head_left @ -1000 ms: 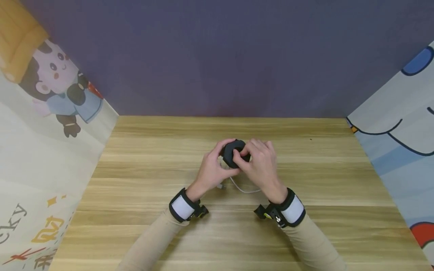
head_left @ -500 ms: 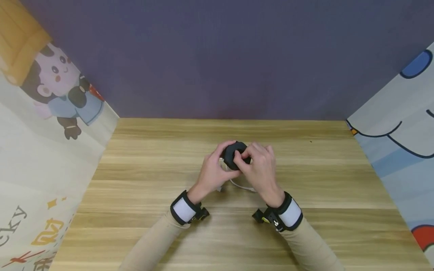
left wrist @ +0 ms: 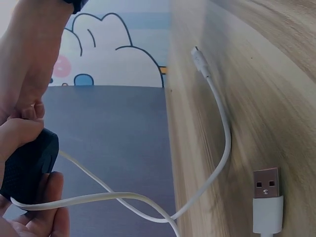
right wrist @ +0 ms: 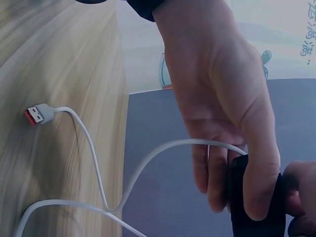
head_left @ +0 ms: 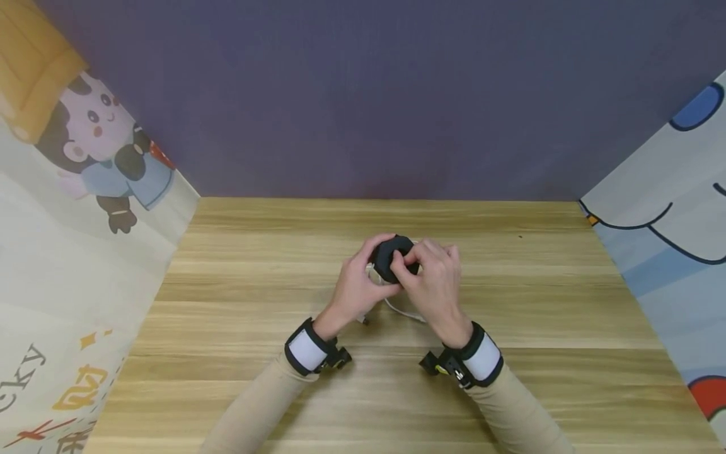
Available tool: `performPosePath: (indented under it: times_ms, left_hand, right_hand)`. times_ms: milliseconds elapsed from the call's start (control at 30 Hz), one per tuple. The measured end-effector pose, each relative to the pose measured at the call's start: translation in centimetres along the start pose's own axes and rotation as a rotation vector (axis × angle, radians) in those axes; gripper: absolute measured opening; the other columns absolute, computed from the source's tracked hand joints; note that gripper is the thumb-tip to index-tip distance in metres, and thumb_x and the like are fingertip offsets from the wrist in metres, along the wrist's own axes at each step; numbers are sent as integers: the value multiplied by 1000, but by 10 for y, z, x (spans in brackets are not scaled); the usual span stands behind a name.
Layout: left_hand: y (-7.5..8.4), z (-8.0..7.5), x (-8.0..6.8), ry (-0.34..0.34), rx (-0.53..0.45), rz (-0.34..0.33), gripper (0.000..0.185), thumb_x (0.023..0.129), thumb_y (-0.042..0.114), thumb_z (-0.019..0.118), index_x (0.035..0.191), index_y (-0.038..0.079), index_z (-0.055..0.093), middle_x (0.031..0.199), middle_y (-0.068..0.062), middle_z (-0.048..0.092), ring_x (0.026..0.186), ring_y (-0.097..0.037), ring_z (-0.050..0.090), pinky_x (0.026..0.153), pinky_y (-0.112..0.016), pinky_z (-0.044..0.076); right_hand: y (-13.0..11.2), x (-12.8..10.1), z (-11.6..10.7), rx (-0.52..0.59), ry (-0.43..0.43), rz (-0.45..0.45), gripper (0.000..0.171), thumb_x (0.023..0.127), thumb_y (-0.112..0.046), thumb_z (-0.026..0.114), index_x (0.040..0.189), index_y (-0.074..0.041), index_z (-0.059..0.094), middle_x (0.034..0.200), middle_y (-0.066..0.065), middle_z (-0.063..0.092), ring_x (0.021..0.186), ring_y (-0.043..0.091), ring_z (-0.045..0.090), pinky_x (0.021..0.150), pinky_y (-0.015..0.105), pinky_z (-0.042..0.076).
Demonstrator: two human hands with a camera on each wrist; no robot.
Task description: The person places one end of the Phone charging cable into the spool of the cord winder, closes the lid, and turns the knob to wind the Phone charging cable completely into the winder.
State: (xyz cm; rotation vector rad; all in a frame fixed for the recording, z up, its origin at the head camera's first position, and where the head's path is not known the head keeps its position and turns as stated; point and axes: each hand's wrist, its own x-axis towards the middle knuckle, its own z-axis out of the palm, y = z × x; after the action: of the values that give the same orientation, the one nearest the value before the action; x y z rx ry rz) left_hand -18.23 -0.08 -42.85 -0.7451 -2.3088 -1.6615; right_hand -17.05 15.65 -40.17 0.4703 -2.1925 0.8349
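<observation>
Over the wooden counter [head_left: 283, 284], the left hand [head_left: 354, 287] and the right hand [head_left: 433, 280] are still curling their fingers [right wrist: 259, 187] around the little black case [head_left: 388, 257], while less of the white cable [head_left: 404, 311] is trailing out now, so the winding is going well.

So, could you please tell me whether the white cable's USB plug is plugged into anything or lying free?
Lying free. The USB plug rests bare on the wooden table, while both hands grip the black round object that the white cable leads to.
</observation>
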Motion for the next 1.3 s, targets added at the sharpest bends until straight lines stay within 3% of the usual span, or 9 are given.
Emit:
performPosePath:
  times_ms: [433, 700, 967, 1100, 1200, 1300]
  left_hand:
    - [-2, -5, -2, -32, -62, -12, 80, 78, 9, 91, 148, 11, 51, 135, -15, 66, 120, -26, 66, 97, -40, 57]
    - [0, -7, -1, -50, -81, -8, 80, 80, 10, 90, 150, 12, 49, 135, -13, 66, 122, -25, 65, 98, -43, 57]
    - [-3, -7, -1, -64, -55, 9, 78, 80, 9, 89, 148, 11, 50, 135, -13, 67, 120, -22, 66, 96, -37, 58]
    - [-3, -7, -1, -64, -45, 20, 78, 80, 10, 89, 147, 10, 50, 134, -13, 67, 118, -22, 67, 95, -36, 58]
    - [-3, -7, 0, -71, -44, 19, 78, 80, 11, 89, 148, 10, 50, 134, -12, 67, 118, -21, 67, 96, -35, 57]
    - [-3, -7, 0, -73, -41, 13, 78, 80, 11, 90, 148, 10, 51, 134, -12, 67, 117, -21, 67, 96, -35, 57]
  right_hand:
    - [9, 3, -4, 27, -54, -70, 28, 95, -16, 69, 70, -9, 59, 65, 4, 54, 60, 21, 49, 68, 42, 29]
    - [17, 12, -14, 46, -116, -173, 29, 101, -23, 65, 76, -8, 64, 72, 4, 59, 66, 21, 54, 69, 42, 31]
    - [25, 16, -20, 71, -182, -285, 33, 105, -33, 61, 86, -7, 69, 80, 4, 62, 72, 22, 56, 70, 41, 30]
    - [28, 18, -23, 88, -233, -337, 28, 103, -33, 65, 92, -8, 70, 82, 3, 61, 74, 21, 57, 73, 43, 31]
    - [30, 20, -25, 77, -276, -376, 15, 95, -23, 76, 98, -9, 72, 88, 3, 64, 79, 22, 59, 75, 45, 32]
    - [32, 22, -27, 56, -322, -421, 18, 86, -13, 82, 102, -11, 75, 95, 4, 66, 86, 24, 61, 76, 46, 31]
